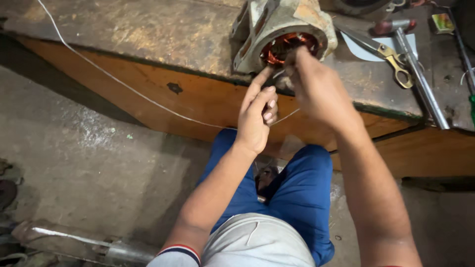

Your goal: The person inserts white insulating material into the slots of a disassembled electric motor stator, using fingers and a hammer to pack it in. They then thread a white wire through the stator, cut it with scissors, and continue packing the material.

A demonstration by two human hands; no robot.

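Both hands work at the open mouth of the motor stator housing [282, 37], which lies tilted at the front edge of the workbench [148, 34]. Left hand [257, 116] sits just below the housing, forefinger extended up toward the bore, remaining fingers curled; a thin white cord [123, 84] runs from far left of the housing toward this hand — whether it is pinched there I cannot tell. Right hand [316, 86] is just right of the bore, fingertips bunched at the copper windings [284, 47]; what they grip is hidden.

Risks, as judged: the housing overhangs the bench edge, so a firm pull could tip it onto the lap below. Enamelled winding wire may nick on the bore edge. Scissors [391, 57] and a metal bar [420, 84] lie right of the housing, near the right forearm — a sweep could knock them.

Both forearms reach forward and up, wrists slightly flexed.
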